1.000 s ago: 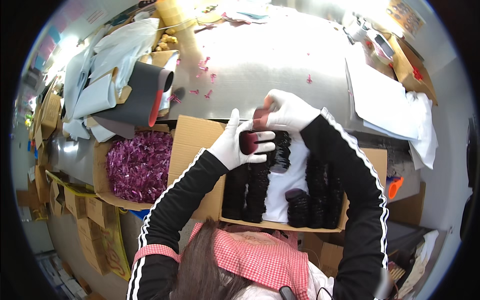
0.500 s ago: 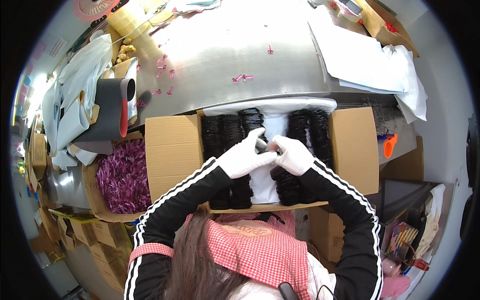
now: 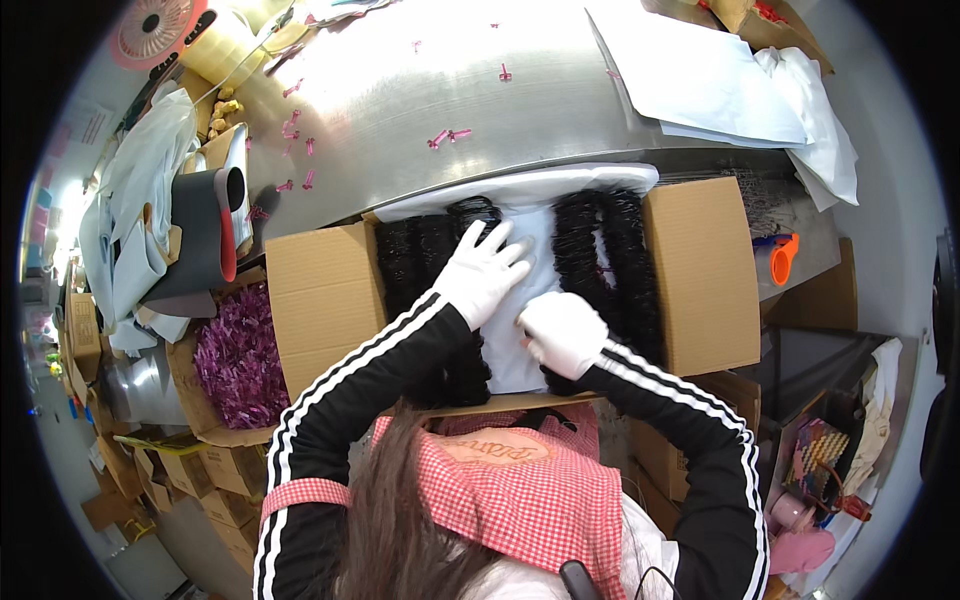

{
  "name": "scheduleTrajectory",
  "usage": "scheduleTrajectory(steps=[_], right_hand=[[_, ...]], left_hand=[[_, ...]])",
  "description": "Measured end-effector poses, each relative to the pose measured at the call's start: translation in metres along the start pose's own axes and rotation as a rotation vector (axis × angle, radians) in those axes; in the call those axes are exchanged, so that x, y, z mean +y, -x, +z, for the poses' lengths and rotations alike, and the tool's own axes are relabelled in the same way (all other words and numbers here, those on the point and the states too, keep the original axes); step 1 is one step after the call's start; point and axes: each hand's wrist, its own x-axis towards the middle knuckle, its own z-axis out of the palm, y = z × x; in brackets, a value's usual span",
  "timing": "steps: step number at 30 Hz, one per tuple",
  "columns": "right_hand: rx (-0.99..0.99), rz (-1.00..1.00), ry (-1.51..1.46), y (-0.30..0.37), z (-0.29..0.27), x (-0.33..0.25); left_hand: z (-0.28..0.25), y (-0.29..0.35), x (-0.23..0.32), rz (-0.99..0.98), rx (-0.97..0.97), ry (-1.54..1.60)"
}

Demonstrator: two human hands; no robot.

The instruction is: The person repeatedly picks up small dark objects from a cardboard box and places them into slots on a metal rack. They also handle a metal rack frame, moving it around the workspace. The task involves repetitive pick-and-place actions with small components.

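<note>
An open cardboard carton point(image 3: 325, 310) lies before me, lined with white sheet point(image 3: 525, 372). Rows of glossy black bundles point(image 3: 400, 265) fill its left side, and more black bundles point(image 3: 630, 270) line the right. My left hand point(image 3: 485, 272), in a white glove with bare fingertips, rests over the inner left bundles and the sheet, its fingers spread. To its right, my right hand point(image 3: 563, 332), gloved the same way, is over the sheet beside the right-hand bundles. Its fingers are curled in; whatever they hold, if anything, is hidden.
A metal table point(image 3: 400, 110) stretches behind the carton, with small pink pieces point(image 3: 450, 138) scattered on it. White sheets point(image 3: 710, 90) lie at the far right, near an orange-handled tool point(image 3: 783, 260). A box of purple shiny pieces point(image 3: 237, 360) stands left.
My hands were together over the middle of the carton. They have parted: the left has spread its fingers to the left, and the right has come nearer to me.
</note>
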Motion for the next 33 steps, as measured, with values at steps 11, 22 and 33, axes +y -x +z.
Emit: scheduleTrajectory(steps=[11,22,33], right_hand=[[0.239,0.252,0.246,-0.002,0.053,-0.013],[1.049,0.527,0.215,0.108,0.019,-0.096],[1.111,1.467,-0.155,0.276,0.212,-0.281]], left_hand=[[-0.004,-0.003,-0.018,0.255,-0.262,-0.025],[-0.016,0.035,0.008,0.081,-0.272,1.010],[0.115,-0.018,0.053,-0.292,-0.156,1.151]])
